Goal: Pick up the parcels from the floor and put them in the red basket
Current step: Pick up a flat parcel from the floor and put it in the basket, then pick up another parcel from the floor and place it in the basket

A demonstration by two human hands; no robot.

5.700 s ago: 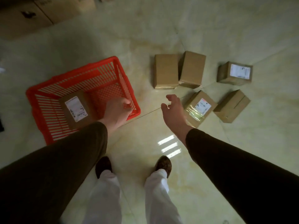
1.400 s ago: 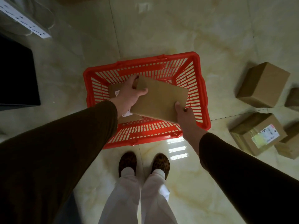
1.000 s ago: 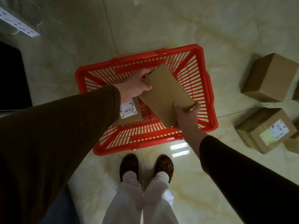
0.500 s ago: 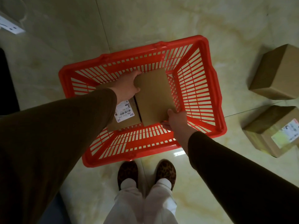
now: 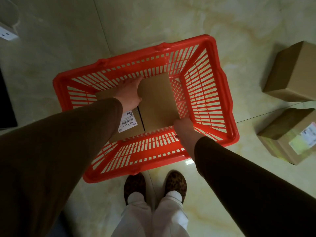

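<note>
The head view shows what has changed in the last second: the plain box [image 5: 158, 101], held tilted above the red basket [image 5: 220, 93] a moment ago, now lies flat on the basket floor toward its right wall, just beside the labelled box [image 5: 127, 123] already inside. The left hand [image 5: 130, 94] rests open against the plain box's far left corner, fingers spread along its edge; the right hand [image 5: 183, 125] is curled around the near right corner, still gripping it. That makes two parcels in the basket, and I judge this placement nearly finished, with only the letting go left. At the right edge of the floor [image 5: 171, 17], two more boxes wait: a plain one [image 5: 292, 72] farther off and a labelled one [image 5: 289, 134] nearer. The floor is glossy pale marble-look tile under dim light, with a white power strip [image 5: 6, 34] at the far left.
</note>
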